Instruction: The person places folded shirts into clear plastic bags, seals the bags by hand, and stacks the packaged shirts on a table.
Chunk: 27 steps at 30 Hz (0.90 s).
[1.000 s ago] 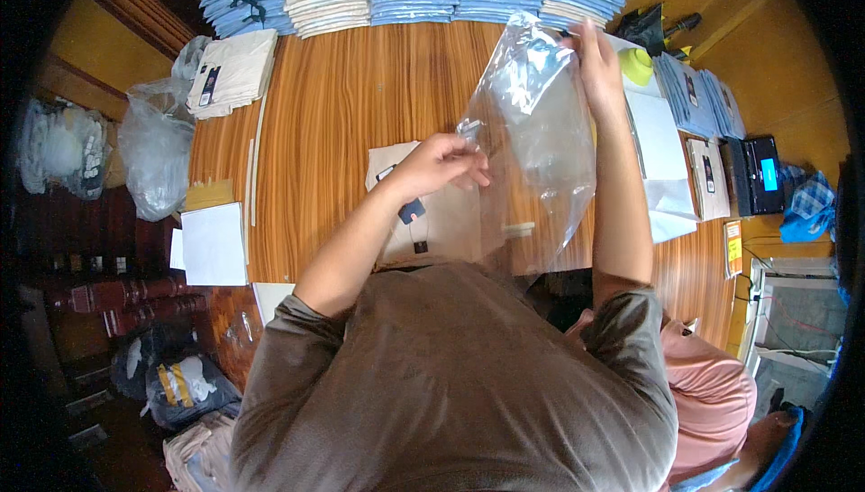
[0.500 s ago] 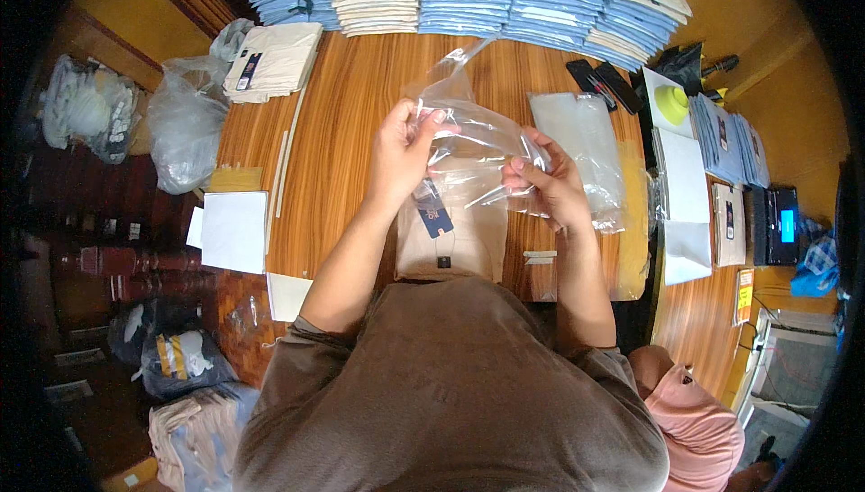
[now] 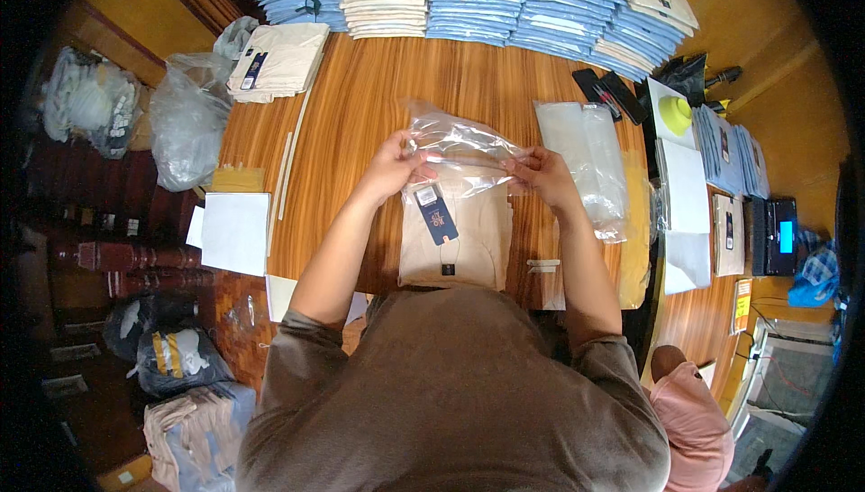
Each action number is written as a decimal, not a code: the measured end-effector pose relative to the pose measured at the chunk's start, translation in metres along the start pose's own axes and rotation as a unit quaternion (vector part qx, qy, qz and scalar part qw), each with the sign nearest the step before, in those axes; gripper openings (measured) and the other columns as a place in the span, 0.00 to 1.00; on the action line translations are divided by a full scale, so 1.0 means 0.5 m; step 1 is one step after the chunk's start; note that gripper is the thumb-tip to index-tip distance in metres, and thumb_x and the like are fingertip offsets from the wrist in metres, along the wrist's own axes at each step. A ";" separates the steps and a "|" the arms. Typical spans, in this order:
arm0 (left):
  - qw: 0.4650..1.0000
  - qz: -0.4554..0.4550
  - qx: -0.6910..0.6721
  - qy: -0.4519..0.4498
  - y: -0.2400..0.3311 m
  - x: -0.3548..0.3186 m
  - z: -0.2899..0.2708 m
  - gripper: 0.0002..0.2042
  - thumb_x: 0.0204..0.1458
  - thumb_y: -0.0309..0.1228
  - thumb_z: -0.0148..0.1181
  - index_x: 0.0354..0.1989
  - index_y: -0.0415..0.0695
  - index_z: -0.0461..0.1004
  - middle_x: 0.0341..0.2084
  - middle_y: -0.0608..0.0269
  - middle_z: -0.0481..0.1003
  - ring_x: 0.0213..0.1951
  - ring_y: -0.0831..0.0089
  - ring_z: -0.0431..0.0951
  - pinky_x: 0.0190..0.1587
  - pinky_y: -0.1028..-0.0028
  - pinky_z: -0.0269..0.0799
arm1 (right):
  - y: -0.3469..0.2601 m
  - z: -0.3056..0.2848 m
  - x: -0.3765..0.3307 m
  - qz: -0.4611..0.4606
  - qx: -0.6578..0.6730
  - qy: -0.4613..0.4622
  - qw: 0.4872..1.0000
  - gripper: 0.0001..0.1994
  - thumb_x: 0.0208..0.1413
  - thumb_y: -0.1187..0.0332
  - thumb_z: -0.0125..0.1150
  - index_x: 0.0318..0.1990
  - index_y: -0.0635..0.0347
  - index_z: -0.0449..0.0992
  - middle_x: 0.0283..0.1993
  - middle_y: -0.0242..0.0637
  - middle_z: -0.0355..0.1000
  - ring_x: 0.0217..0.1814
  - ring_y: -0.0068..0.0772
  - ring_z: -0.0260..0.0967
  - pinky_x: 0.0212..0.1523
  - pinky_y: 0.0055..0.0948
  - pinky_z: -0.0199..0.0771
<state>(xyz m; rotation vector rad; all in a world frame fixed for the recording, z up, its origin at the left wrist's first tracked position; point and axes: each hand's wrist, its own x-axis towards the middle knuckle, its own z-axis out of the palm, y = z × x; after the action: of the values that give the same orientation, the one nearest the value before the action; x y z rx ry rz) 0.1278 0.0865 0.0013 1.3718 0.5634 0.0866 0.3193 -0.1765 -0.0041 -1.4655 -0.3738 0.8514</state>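
I see my left hand point(image 3: 396, 160) and right hand point(image 3: 541, 172), fingers pinched on an empty clear plastic bag point(image 3: 459, 145), holding it over the folded beige garment point(image 3: 455, 240) on the counter point(image 3: 360, 95).

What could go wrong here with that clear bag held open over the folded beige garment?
The clear plastic bag is crumpled between the left hand and right hand, so its mouth may bunch and snag the folded beige garment. The dark hang tag lies loose on top and could catch on the bag's edge or fold under.
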 end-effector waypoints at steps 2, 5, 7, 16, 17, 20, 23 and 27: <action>0.992 0.016 0.122 0.004 0.012 0.050 0.015 0.31 0.65 0.25 0.63 0.73 0.40 0.55 0.46 0.48 0.83 0.36 0.68 0.87 0.33 0.73 0.82 | 0.051 -0.030 0.045 -0.053 -0.072 0.015 0.996 0.13 0.56 0.71 0.77 0.43 0.68 0.80 0.35 0.38 0.82 0.31 0.27 0.79 0.32 0.25 0.79; 0.985 -0.006 0.167 -0.034 -0.028 0.120 0.007 0.29 0.62 0.27 0.67 0.70 0.39 0.61 0.44 0.48 0.83 0.32 0.69 0.86 0.29 0.74 0.78 | 0.093 -0.046 0.108 -0.022 -0.216 0.036 0.976 0.11 0.57 0.69 0.76 0.38 0.68 0.82 0.32 0.35 0.81 0.31 0.25 0.77 0.32 0.25 0.77; 0.987 -0.033 0.159 -0.020 -0.110 0.159 -0.066 0.25 0.62 0.28 0.67 0.66 0.38 0.68 0.43 0.49 0.84 0.33 0.69 0.86 0.30 0.72 0.78 | 0.127 -0.024 0.176 0.011 -0.256 0.023 0.966 0.11 0.57 0.68 0.76 0.37 0.69 0.83 0.30 0.34 0.80 0.30 0.25 0.77 0.32 0.26 0.77; 0.915 0.067 0.385 0.101 -0.102 0.154 -0.012 0.14 0.54 0.31 0.72 0.46 0.38 0.79 0.37 0.52 0.86 0.40 0.62 0.86 0.44 0.64 0.80 | 0.134 -0.036 0.142 -0.010 -0.372 0.109 0.922 0.20 0.45 0.58 0.83 0.40 0.64 0.85 0.31 0.44 0.83 0.35 0.35 0.83 0.36 0.35 0.81; 0.914 0.069 0.392 0.078 -0.107 0.146 -0.015 0.14 0.54 0.33 0.72 0.44 0.38 0.80 0.37 0.52 0.86 0.40 0.62 0.86 0.44 0.63 0.79 | 0.136 -0.035 0.135 0.017 -0.362 0.105 0.926 0.20 0.45 0.59 0.83 0.40 0.65 0.85 0.31 0.43 0.83 0.35 0.34 0.83 0.36 0.34 0.82; 0.924 0.084 0.366 0.071 -0.148 0.145 -0.045 0.12 0.53 0.30 0.73 0.41 0.37 0.80 0.36 0.54 0.85 0.39 0.64 0.86 0.43 0.65 0.79 | 0.143 -0.031 0.141 0.053 -0.264 0.073 0.960 0.19 0.47 0.63 0.82 0.41 0.66 0.82 0.32 0.42 0.83 0.34 0.31 0.83 0.35 0.31 0.81; 0.950 0.100 0.276 0.106 -0.190 0.182 -0.081 0.13 0.51 0.26 0.75 0.42 0.36 0.79 0.35 0.55 0.84 0.38 0.67 0.85 0.40 0.68 0.79 | 0.190 -0.053 0.160 0.029 -0.092 0.034 0.995 0.17 0.49 0.66 0.81 0.40 0.67 0.82 0.33 0.42 0.83 0.32 0.28 0.82 0.32 0.29 0.80; 0.966 0.022 0.226 0.122 -0.146 0.144 -0.050 0.12 0.52 0.24 0.76 0.41 0.37 0.79 0.36 0.58 0.84 0.38 0.72 0.84 0.38 0.71 0.82 | 0.203 -0.066 0.152 -0.014 -0.185 0.072 0.980 0.17 0.52 0.66 0.80 0.41 0.69 0.81 0.34 0.44 0.83 0.29 0.28 0.80 0.30 0.29 0.80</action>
<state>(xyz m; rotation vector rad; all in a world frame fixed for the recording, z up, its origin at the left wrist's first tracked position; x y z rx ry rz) 0.1602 0.1202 -0.0931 1.8340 0.7917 0.1735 0.3649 -0.1581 -0.1253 -1.8495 -0.4590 0.6708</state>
